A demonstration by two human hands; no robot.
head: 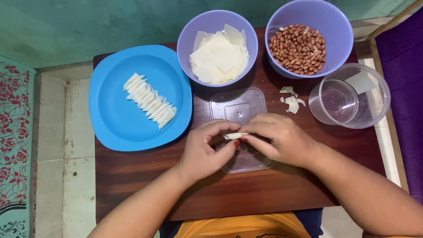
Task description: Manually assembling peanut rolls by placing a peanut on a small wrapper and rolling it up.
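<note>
- Both hands met over the middle of the dark wooden table (264, 194), pinching one small rolled wrapper (233, 135) between them — it was held just above a clear plastic lid (238, 105) lying flat on the wood.
- The left hand (203, 150) gripped the roll's left end between thumb and forefinger; the right hand (282, 139) closed its fingertips on the right end, the remaining fingers curled in.
- The roll looked very light, thin and soft, a pale pastry sheet wound tight. It would likely crush or unroll under a hard squeeze, so a gentle pinch at the two ends, as shown, seemed the sensible hold.
- Whether a filling sat inside could not be told; the hands hid most of it.
- To the left, a blue plate (114, 119) carried a slanting row of finished rolls (150, 100), lying side by side and touching.
- At the far edge stood two lilac bowls: the left bowl (187, 39) held a loose stack of flat pastry sheets (219, 55), limp and probably prone to tearing; the right bowl (339, 26) held red-skinned peanuts (298, 48).
- A clear round container (374, 94) stood at the right, with a few torn pastry scraps (291, 100) on the wood between it and the lid.
</note>
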